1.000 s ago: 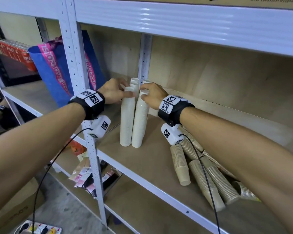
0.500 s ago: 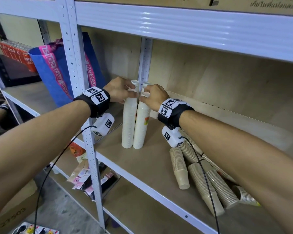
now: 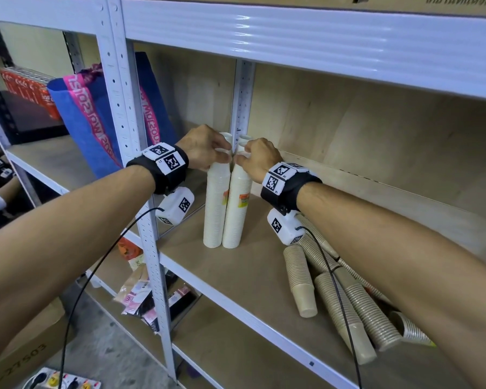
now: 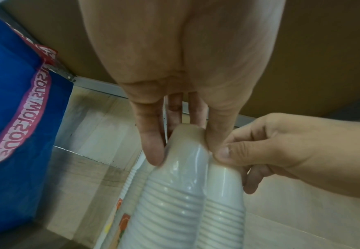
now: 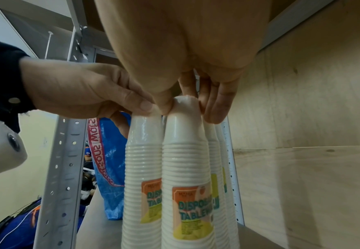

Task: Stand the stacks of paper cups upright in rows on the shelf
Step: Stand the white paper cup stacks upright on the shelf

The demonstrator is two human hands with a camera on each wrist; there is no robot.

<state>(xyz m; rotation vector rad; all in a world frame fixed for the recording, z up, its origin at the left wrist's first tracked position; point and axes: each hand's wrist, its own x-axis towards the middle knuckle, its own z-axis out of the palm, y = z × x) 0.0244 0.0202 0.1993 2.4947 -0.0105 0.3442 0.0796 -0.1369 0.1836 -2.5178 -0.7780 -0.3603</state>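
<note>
Two tall white cup stacks stand upright side by side on the wooden shelf point(image 3: 253, 279), each with an orange label. My left hand point(image 3: 208, 150) grips the top of the left stack point(image 3: 215, 209), thumb and fingers around its top cup point(image 4: 181, 148). My right hand point(image 3: 257, 157) grips the top of the right stack point(image 3: 237, 214), its fingers curled around the top cup point(image 5: 185, 107). Behind these two, more white stacks point(image 5: 214, 151) stand upright by the rear post. Several brown cup stacks point(image 3: 348, 299) lie on their sides to the right, under my right forearm.
A white metal upright point(image 3: 135, 175) rises at the shelf's front left. A blue bag point(image 3: 96, 119) with pink lettering stands on the neighbouring shelf to the left. The upper shelf's beam point(image 3: 306, 49) runs close overhead. Packets point(image 3: 152, 299) lie on the lower shelf.
Both front white stacks have come together and stand straighter, their tops touching. My hands have closed in towards each other at the tops.
</note>
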